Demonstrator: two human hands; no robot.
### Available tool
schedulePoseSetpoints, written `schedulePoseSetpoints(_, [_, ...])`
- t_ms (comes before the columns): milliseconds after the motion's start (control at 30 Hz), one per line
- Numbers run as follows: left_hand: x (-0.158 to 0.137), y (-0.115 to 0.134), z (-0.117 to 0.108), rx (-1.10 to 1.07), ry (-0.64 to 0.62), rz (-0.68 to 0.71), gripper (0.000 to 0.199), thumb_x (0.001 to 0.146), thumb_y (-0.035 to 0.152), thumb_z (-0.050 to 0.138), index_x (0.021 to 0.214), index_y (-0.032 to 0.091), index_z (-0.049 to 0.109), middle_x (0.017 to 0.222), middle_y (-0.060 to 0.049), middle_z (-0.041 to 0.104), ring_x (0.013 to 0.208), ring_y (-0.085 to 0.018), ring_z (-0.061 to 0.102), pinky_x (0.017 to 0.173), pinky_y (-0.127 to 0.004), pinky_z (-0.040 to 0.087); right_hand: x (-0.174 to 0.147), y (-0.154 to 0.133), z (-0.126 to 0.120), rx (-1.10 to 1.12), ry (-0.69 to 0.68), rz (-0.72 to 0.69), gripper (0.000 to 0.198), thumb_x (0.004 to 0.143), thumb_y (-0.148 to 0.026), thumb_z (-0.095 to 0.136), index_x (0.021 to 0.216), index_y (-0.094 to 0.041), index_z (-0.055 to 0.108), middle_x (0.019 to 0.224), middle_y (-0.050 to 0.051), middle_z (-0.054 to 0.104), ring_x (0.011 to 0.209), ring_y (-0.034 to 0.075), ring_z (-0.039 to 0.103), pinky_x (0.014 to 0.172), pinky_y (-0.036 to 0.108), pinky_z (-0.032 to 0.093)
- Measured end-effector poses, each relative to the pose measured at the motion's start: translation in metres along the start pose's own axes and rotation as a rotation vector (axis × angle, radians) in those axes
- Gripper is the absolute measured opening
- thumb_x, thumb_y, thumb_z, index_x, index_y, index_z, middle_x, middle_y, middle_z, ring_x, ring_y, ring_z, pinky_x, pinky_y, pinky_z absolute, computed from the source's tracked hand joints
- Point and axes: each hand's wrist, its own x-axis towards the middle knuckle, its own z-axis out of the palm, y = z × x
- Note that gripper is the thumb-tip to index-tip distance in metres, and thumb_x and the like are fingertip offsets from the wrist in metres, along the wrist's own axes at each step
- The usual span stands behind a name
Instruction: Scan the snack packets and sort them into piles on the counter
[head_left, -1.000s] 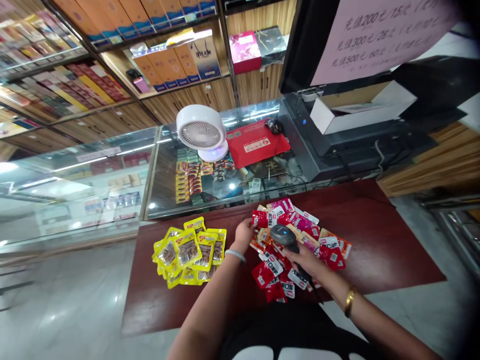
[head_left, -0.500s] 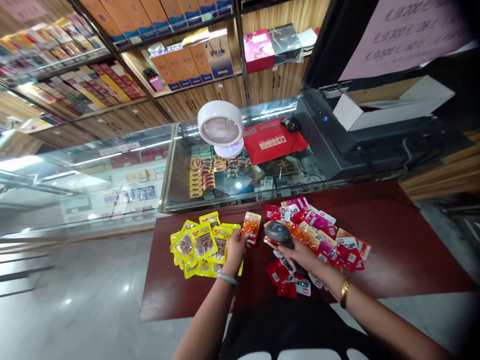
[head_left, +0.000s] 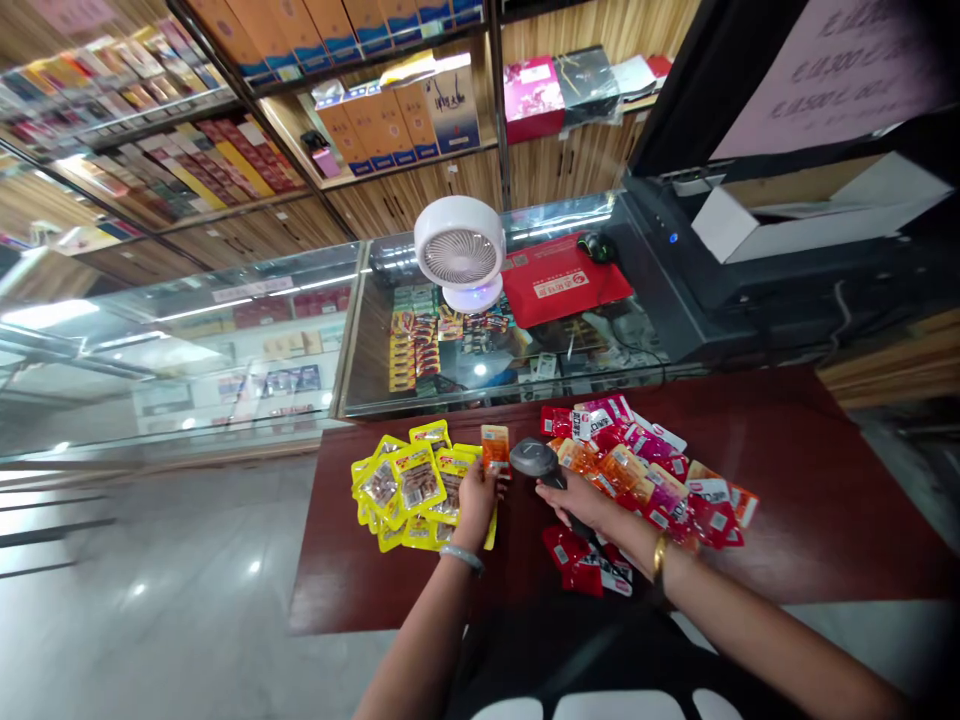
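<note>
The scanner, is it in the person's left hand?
No, the right hand holds the scanner, while the left hand holds an orange packet.

White fan (head_left: 460,252) and red mat (head_left: 562,286) with black mouse (head_left: 596,247) on glass counter (head_left: 372,350), open white box (head_left: 817,238) nearby

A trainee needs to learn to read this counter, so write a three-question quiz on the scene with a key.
1. Open question: What does the left hand hold?

2. True or false: The right hand holds nothing.

3. Multiple choice: What colour are the edges of the piled packets toward the person's left on the red-brown table?
A) Blue
B) Yellow
C) Green

Key:
1. An orange packet.
2. False; it grips a dark handheld scanner.
3. B.
</note>
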Motion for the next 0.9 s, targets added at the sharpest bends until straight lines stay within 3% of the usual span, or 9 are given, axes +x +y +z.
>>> schedulePoseSetpoints(67, [0.003,0.005,-0.008,0.130,0.037,0.008,0.039,0.089,0.027,0.051,0.128,0.018,0.047,0.094,-0.008,0.072,0.066,-0.016,0.068,0.060,-0.024,0.049,-0.002,0.004,-0.003,0.017,0.008,0.011,0.034,0.080,-0.048,0.066,0.092,-0.020,0.051,0.055,-0.009,0.049,0.037,0.008,0.041,0.041,0.023,0.034])
schedulePoseSetpoints(200, [0.001,0.022,-0.029,0.611,0.129,0.061,0.062,0.085,0.024,0.058,0.141,0.011,0.035,0.095,-0.016,0.071,0.083,-0.027,0.071,0.070,-0.031,0.049,-0.011,0.011,-0.013,0.060,0.033,0.004,0.033,0.080,-0.049,0.066,0.090,-0.021,0.053,0.051,-0.010,0.045,0.037,0.007,0.039,0.042,0.022,0.033])
schedulePoseSetpoints(333, [0.001,0.046,-0.029,0.838,0.181,0.163,0.050,0.087,0.028,0.055,0.133,0.012,0.044,0.097,-0.018,0.070,0.090,-0.029,0.069,0.075,-0.034,0.048,-0.022,0.009,-0.023,0.112,0.080,0.035,0.034,0.079,-0.051,0.068,0.088,-0.021,0.055,0.050,-0.009,0.046,0.037,0.007,0.039,0.041,0.022,0.032])
schedulePoseSetpoints(400, [0.009,0.059,-0.013,0.825,0.157,0.232,0.041,0.087,0.030,0.058,0.125,0.014,0.051,0.104,-0.018,0.069,0.096,-0.028,0.068,0.080,-0.033,0.048,-0.026,0.010,-0.027,0.126,0.113,0.049,0.034,0.078,-0.051,0.069,0.086,-0.021,0.054,0.048,-0.009,0.046,0.036,0.008,0.039,0.040,0.022,0.031])
schedulePoseSetpoints(500, [0.032,0.077,0.027,0.692,0.012,0.304,0.033,0.085,0.033,0.063,0.111,0.014,0.061,0.109,-0.017,0.068,0.107,-0.026,0.064,0.088,-0.031,0.046,-0.029,0.014,-0.034,0.132,0.152,0.048,0.036,0.077,-0.054,0.069,0.082,-0.021,0.053,0.044,-0.009,0.044,0.035,0.008,0.038,0.039,0.022,0.029])
schedulePoseSetpoints(600, [0.059,0.090,0.066,0.494,-0.128,0.165,0.022,0.083,0.031,0.065,0.096,0.014,0.069,0.103,-0.016,0.071,0.103,-0.025,0.066,0.087,-0.030,0.046,-0.030,0.021,-0.039,0.148,0.176,0.041,0.040,0.075,-0.056,0.070,0.085,-0.021,0.053,0.047,-0.009,0.047,0.036,0.008,0.038,0.040,0.023,0.030])
schedulePoseSetpoints(667, [0.072,0.095,0.084,0.426,-0.148,0.101,0.013,0.081,0.024,0.065,0.087,0.014,0.071,0.097,-0.016,0.073,0.097,-0.025,0.068,0.085,-0.029,0.046,-0.031,0.026,-0.043,0.147,0.201,0.022,0.041,0.074,-0.056,0.071,0.085,-0.020,0.055,0.049,-0.008,0.048,0.038,0.008,0.039,0.041,0.023,0.032])
schedulePoseSetpoints(800, [0.077,0.094,0.100,0.319,-0.132,0.063,0.016,0.082,0.018,0.061,0.095,0.012,0.069,0.091,-0.015,0.073,0.080,-0.021,0.070,0.073,-0.027,0.049,-0.032,0.029,-0.047,0.145,0.254,0.009,0.042,0.073,-0.056,0.072,0.086,-0.019,0.056,0.049,-0.008,0.047,0.039,0.009,0.041,0.042,0.023,0.032])
schedulePoseSetpoints(900, [0.068,0.083,0.093,0.199,-0.143,0.063,0.026,0.089,0.016,0.051,0.111,0.013,0.063,0.096,-0.012,0.073,0.068,-0.013,0.068,0.063,-0.022,0.048,-0.032,0.025,-0.047,0.168,0.239,0.019,0.041,0.074,-0.055,0.071,0.091,-0.021,0.056,0.049,-0.009,0.046,0.038,0.009,0.040,0.041,0.023,0.032])
